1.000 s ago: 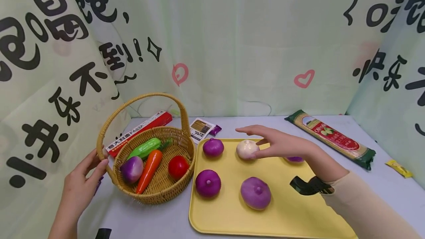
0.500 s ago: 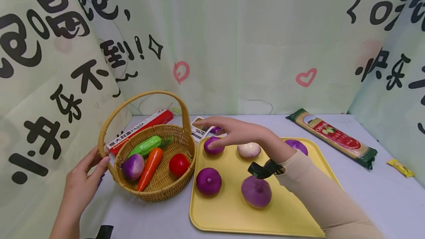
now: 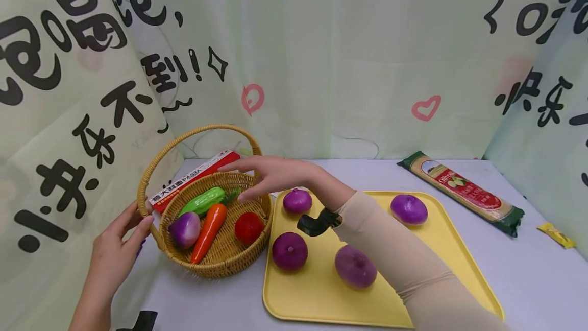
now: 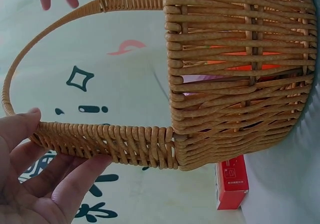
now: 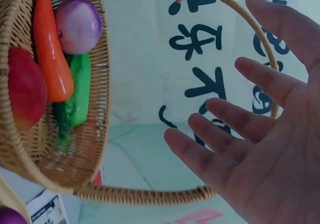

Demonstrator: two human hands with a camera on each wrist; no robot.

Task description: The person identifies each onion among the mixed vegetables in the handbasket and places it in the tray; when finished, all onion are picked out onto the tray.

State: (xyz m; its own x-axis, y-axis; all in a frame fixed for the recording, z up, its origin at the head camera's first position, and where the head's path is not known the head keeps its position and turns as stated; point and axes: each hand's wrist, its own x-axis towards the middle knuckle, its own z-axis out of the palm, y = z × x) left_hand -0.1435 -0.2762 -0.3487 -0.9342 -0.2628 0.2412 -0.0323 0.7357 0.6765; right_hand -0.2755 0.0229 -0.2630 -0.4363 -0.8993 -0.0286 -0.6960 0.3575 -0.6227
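A wicker basket [image 3: 216,269] holds a purple-and-white onion [image 3: 185,230], a carrot [image 3: 209,234], a green vegetable [image 3: 203,202] and a tomato [image 3: 249,228]. My left hand [image 3: 112,252] pinches the near left part of its handle [image 4: 107,139] between thumb and fingers. Over the basket's right rim hovers my right hand [image 3: 280,175], fingers spread and palm bare in the right wrist view, close to the handle's far right side. On the yellow tray [image 3: 317,310] lie several purple onions, among them one [image 3: 289,252] near the basket. My right arm crosses above the tray and hides part of it.
A red pasta box [image 3: 195,178] lies behind the basket. At the right are a green-ended pasta packet [image 3: 461,190] and a small yellow wrapper [image 3: 556,235]. A printed curtain [image 3: 294,65] encloses the table's back and sides.
My right hand has swept left from above the white onion on the tray to over the basket's right side. My left hand keeps its hold on the handle.
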